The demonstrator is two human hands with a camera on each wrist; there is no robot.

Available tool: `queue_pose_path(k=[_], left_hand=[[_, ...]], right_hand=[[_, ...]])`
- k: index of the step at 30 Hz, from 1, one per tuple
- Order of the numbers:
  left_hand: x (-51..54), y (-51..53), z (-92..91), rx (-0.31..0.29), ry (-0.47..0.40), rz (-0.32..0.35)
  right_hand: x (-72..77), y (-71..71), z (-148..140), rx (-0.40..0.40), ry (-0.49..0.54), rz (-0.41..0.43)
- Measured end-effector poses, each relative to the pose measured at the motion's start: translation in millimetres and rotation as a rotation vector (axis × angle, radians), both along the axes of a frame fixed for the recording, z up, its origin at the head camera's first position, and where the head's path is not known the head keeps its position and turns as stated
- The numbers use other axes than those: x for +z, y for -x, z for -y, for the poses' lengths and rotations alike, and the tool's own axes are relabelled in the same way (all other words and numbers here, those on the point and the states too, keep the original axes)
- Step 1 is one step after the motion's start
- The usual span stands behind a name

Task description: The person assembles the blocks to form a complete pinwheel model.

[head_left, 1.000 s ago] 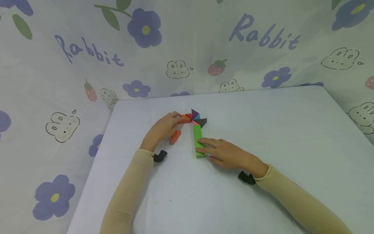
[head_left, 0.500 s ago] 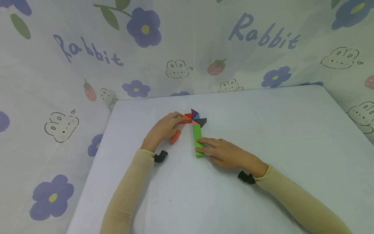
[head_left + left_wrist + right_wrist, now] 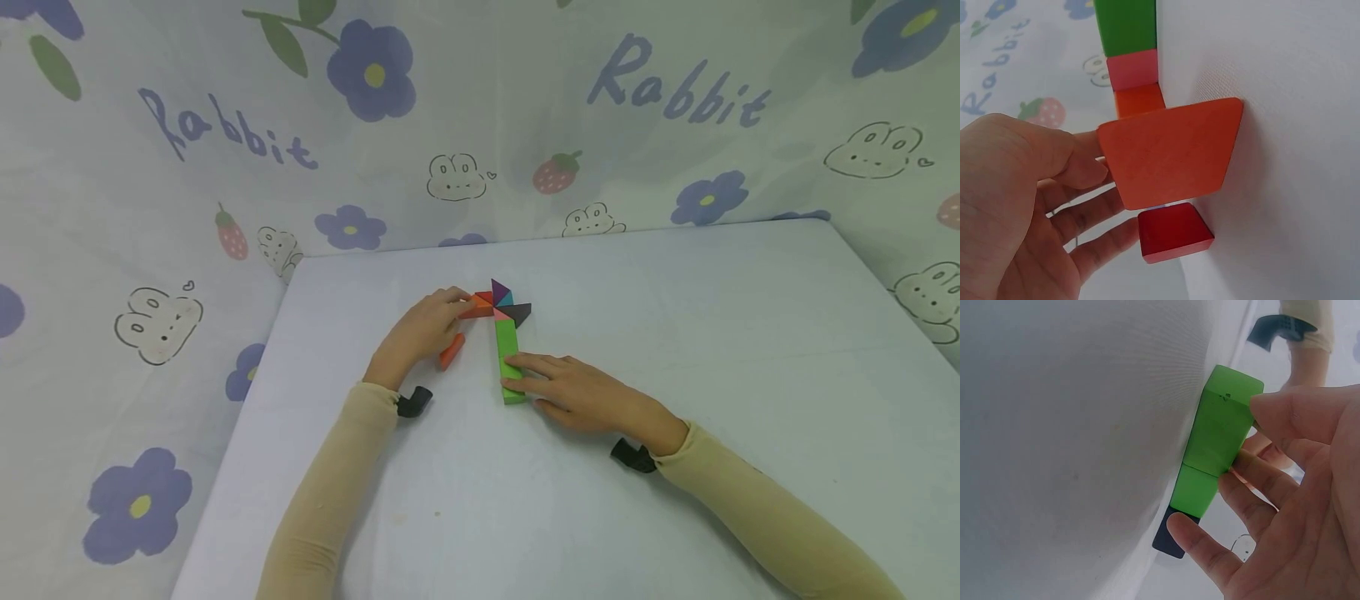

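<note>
My left hand point(image 3: 426, 323) pinches the outer end of an orange block point(image 3: 476, 310) at the left of a pinwheel-like cluster; in the left wrist view its fingertips are partly hidden behind a loose orange trapezoid block point(image 3: 1172, 153). That loose block lies on the table below the hand. Other fingers reach towards a red block point(image 3: 1172, 231). My right hand point(image 3: 581, 390) rests spread, nearly straight fingers on two green blocks point(image 3: 507, 342) in line, its thumb beside the near green block point(image 3: 1216, 434). Around the centre sit purple point(image 3: 499, 292), blue point(image 3: 506, 299), pink point(image 3: 501, 315) and dark grey point(image 3: 517, 312) pieces.
A white-covered table point(image 3: 675, 333) carries the blocks, with white surface to the right and in front of them. Patterned cloth point(image 3: 510, 108) hangs behind and at both sides. A black wrist device shows below the left wrist point(image 3: 414, 402) and the right wrist point(image 3: 633, 456).
My left hand has shifted very slightly to the right, still at the orange block. My right hand and the green blocks have stayed in place.
</note>
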State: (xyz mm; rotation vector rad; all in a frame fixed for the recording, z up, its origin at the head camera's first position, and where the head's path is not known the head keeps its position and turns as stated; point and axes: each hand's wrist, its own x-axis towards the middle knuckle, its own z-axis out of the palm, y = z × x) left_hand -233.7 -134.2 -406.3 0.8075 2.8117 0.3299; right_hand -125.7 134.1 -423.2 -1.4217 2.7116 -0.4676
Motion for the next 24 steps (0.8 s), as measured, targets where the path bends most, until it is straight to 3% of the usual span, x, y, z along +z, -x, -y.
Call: queue_pose_path(k=[12, 19, 24], left_hand=[[0.4, 0.0, 0.5, 0.000, -0.006, 0.016], [21.7, 5.2, 22.3, 0.019, -0.084, -0.041], [36.4, 4.6, 33.4, 0.036, -0.077, -0.080]], right_hand=[[0.8, -0.8, 0, 0.014, -0.005, -0.039], [1.2, -0.7, 1, 0.001, -0.004, -0.010], [1.5, -0.7, 1, -0.009, -0.011, -0.002]])
